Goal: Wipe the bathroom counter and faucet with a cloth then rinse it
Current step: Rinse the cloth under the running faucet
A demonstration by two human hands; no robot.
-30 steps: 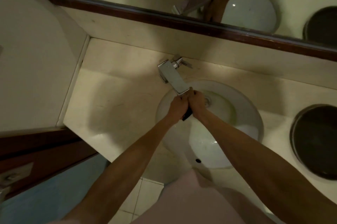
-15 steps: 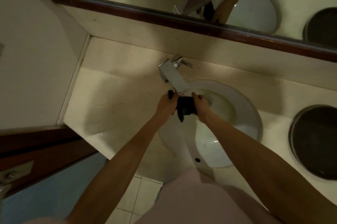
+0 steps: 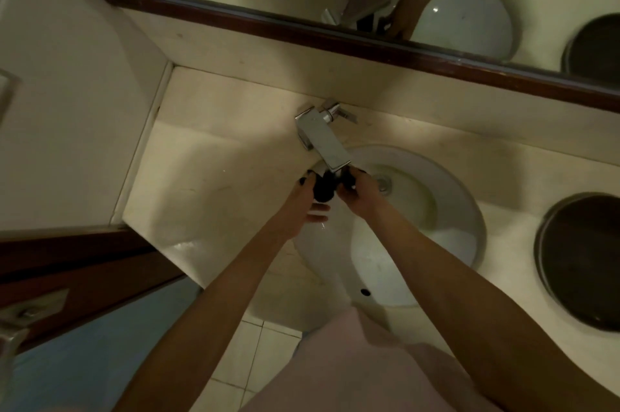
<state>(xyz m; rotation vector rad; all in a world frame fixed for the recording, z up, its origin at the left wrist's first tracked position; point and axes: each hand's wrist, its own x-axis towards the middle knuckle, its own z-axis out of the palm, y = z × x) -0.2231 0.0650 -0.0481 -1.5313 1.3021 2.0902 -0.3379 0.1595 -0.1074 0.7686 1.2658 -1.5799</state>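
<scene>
A small dark cloth [image 3: 324,189] is bunched just under the spout of the square chrome faucet [image 3: 322,139], over the white oval basin [image 3: 446,210]. My left hand [image 3: 302,202] grips the cloth's left end and my right hand [image 3: 360,192] grips its right end. Both hands hover above the basin's back left part. The cream counter [image 3: 214,176] stretches to the left of the basin. Whether water runs from the spout is not clear.
A wood-framed mirror [image 3: 369,46] runs along the back wall and reflects the hands and basin. A dark round recess [image 3: 583,260] sits in the counter at the right. A wooden door with a metal handle [image 3: 30,314] is at the lower left, with floor tiles below.
The hands, pressed together a second ago, have moved apart and stretched the dark cloth out between them under the spout.
</scene>
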